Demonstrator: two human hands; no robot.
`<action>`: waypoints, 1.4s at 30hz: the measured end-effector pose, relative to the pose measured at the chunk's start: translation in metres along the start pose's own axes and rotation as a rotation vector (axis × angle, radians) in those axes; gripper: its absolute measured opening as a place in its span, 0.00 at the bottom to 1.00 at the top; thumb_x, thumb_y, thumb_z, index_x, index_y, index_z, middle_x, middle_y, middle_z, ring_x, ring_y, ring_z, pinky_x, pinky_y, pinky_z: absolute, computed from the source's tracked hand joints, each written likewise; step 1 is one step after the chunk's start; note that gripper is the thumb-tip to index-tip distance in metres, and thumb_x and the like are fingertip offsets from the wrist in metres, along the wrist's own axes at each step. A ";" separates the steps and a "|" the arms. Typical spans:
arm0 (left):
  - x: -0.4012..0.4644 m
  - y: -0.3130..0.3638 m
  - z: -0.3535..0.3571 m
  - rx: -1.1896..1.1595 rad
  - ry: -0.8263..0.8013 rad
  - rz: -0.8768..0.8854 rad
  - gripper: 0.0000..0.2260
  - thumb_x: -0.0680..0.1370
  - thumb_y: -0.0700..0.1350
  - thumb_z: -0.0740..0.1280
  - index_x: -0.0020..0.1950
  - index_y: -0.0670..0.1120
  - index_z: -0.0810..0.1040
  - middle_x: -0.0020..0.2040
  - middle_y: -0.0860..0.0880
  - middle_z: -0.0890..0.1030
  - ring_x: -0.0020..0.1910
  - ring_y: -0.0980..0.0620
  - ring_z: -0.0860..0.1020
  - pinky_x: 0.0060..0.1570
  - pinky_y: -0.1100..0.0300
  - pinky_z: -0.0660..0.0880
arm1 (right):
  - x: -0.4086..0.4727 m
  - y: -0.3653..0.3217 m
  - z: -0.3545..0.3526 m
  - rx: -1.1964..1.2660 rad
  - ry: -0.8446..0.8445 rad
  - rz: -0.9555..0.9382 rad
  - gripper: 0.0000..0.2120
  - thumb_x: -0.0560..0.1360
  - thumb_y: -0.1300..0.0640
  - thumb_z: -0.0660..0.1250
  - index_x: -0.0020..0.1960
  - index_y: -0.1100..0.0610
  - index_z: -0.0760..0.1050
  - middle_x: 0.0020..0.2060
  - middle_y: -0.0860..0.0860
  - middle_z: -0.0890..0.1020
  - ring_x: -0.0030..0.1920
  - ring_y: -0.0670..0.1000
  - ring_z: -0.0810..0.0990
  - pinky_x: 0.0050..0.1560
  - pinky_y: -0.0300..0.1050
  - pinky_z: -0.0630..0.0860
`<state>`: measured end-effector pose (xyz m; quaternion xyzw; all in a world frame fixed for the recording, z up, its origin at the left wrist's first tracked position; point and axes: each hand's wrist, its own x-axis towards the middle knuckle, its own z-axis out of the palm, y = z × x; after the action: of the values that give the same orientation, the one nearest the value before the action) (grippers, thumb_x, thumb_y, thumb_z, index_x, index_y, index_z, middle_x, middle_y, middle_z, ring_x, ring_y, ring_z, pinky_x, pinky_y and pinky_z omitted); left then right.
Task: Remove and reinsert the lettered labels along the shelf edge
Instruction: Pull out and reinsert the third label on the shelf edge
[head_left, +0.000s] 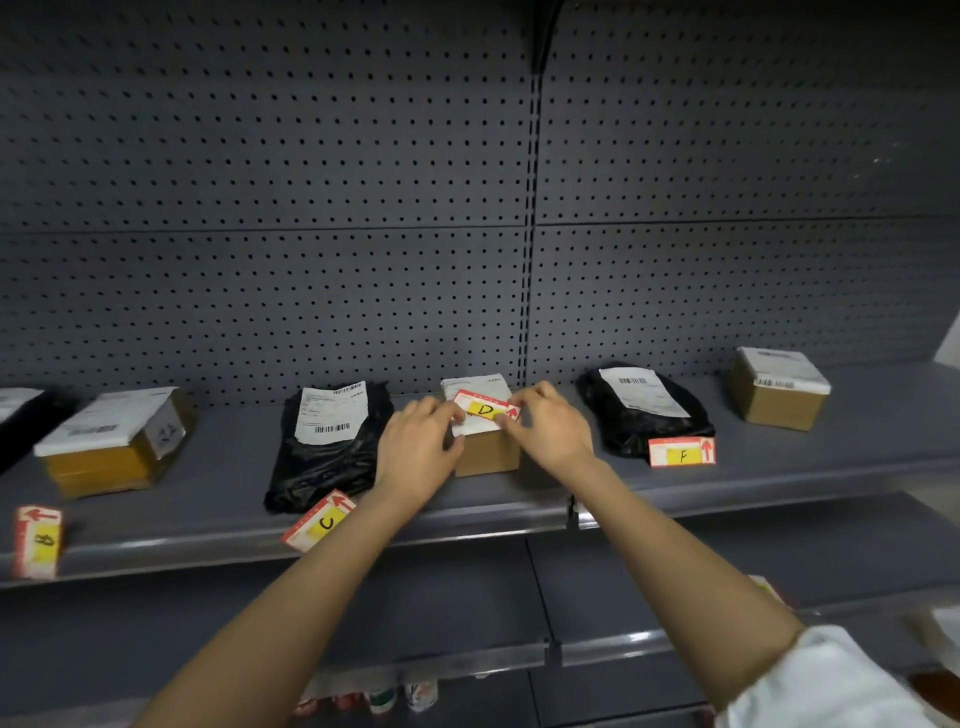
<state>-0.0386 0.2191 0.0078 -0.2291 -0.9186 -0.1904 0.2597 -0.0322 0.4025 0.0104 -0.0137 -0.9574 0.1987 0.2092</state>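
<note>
Both hands hold the D label (484, 408), a red and white card with a yellow patch, above a small cardboard box (487, 451) in the middle of the grey shelf (779, 483). My left hand (421, 447) pinches its left end and my right hand (550, 423) pinches its right end. The C label (320, 520) lies tilted on the shelf near its front edge, below a black bag. The B label (39, 541) lies at the far left. The F label (681, 452) lies in front of the right black bag.
Parcels line the shelf: a taped box (111, 441) at left, two black bags (332, 447) (647, 410) with white shipping labels, and a brown box (776, 389) at right. Grey pegboard (363, 208) backs the shelf. A lower shelf (519, 660) holds bottles beneath.
</note>
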 end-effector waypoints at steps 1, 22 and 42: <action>-0.002 0.002 0.003 -0.007 0.006 -0.020 0.08 0.73 0.46 0.67 0.51 0.49 0.77 0.47 0.47 0.79 0.48 0.45 0.75 0.48 0.53 0.70 | 0.002 0.003 0.001 0.039 -0.001 -0.004 0.16 0.73 0.43 0.65 0.56 0.52 0.74 0.53 0.51 0.75 0.52 0.53 0.77 0.44 0.46 0.71; -0.088 0.041 0.029 0.114 -0.081 -0.174 0.13 0.69 0.48 0.73 0.51 0.49 0.74 0.47 0.47 0.76 0.48 0.46 0.74 0.48 0.53 0.70 | -0.039 0.030 -0.006 0.570 -0.080 -0.194 0.06 0.74 0.60 0.67 0.50 0.58 0.78 0.44 0.51 0.76 0.42 0.49 0.75 0.45 0.45 0.72; -0.090 0.036 0.044 0.258 -0.124 -0.081 0.09 0.73 0.43 0.68 0.51 0.47 0.72 0.51 0.48 0.74 0.50 0.47 0.71 0.51 0.55 0.66 | -0.061 0.032 -0.002 0.412 -0.036 -0.152 0.08 0.77 0.58 0.63 0.54 0.58 0.76 0.47 0.48 0.73 0.48 0.49 0.75 0.50 0.44 0.72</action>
<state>0.0320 0.2402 -0.0694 -0.1680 -0.9582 -0.0665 0.2218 0.0222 0.4261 -0.0242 0.1053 -0.8985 0.3738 0.2047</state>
